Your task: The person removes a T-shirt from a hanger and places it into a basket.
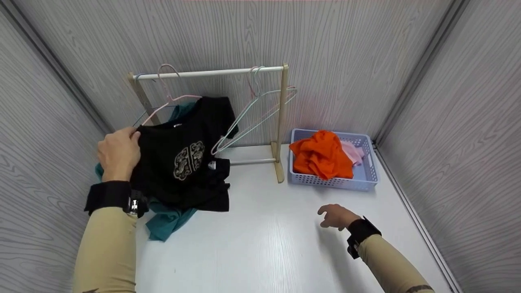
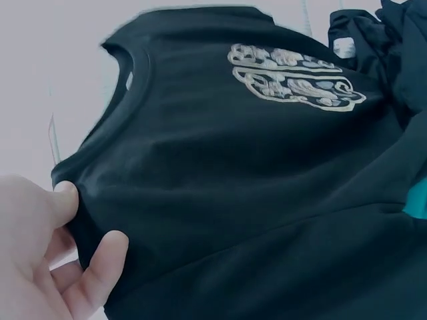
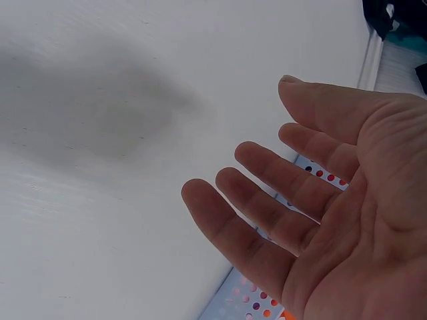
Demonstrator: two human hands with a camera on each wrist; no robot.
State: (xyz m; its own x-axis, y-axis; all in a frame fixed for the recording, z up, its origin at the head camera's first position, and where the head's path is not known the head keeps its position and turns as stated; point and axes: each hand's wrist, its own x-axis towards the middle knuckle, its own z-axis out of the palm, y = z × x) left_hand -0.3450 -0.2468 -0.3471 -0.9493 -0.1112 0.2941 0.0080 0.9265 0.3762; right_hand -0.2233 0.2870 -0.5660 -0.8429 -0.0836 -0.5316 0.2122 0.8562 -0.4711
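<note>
**Black shirt held by one shoulder, other hand free**

From where I stand, the white table (image 1: 264, 244) carries a small wooden rack (image 1: 281, 122) at the back, with a pink hanger (image 1: 171, 99) on the left of its rail and pale wire hangers (image 1: 252, 118) on the right. Beside the rack's right foot sits a lavender basket (image 1: 366, 179) with an orange garment (image 1: 323, 156) heaped in it and something pink behind.

The black shirt (image 1: 183, 162), printed emblem facing up, hangs in front of the rack's left half, over a teal garment (image 1: 167, 221) that spills onto the table. The left hand (image 1: 119, 152) pinches the shirt at its shoulder, near the collar; the wrist view shows thumb and fingers (image 2: 100, 260) closed on the seam.

The right hand (image 1: 336, 216) hovers low over the table, fingers loosely spread, holding nothing.

To my eye, one grip lets the cloth sag and bunch. Taking the opposite shoulder with the free hand would spread the neckline flat and keep the teal piece from dragging along.
</note>
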